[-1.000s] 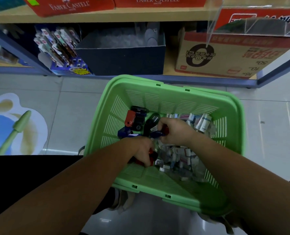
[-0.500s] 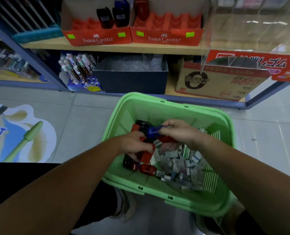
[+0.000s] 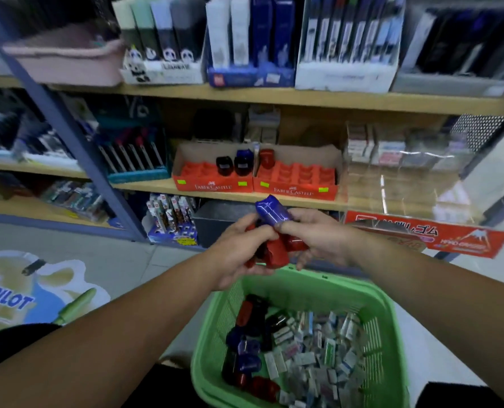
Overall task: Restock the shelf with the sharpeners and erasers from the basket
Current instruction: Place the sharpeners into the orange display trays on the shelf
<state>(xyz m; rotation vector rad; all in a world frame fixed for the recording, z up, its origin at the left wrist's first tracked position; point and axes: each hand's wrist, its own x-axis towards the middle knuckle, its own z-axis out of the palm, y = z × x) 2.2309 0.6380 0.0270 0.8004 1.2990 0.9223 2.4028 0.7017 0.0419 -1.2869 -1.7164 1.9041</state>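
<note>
Blue sharpener (image 3: 270, 214), one, pinched by right hand (image 3: 318, 237); left hand (image 3: 239, 251) grips red sharpeners (image 3: 277, 251), count unclear.

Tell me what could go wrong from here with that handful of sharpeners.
Left hand and right hand together clutch several red sharpeners with a blue sharpener perched on top; one may slip, possibly missing the green basket below. Reaching into the red trays with full hands could topple the standing sharpeners there.

Left hand (image 3: 239, 256), right hand (image 3: 321, 237) lifted sharpeners (image 3: 270, 214) above basket (image 3: 199, 363).
</note>
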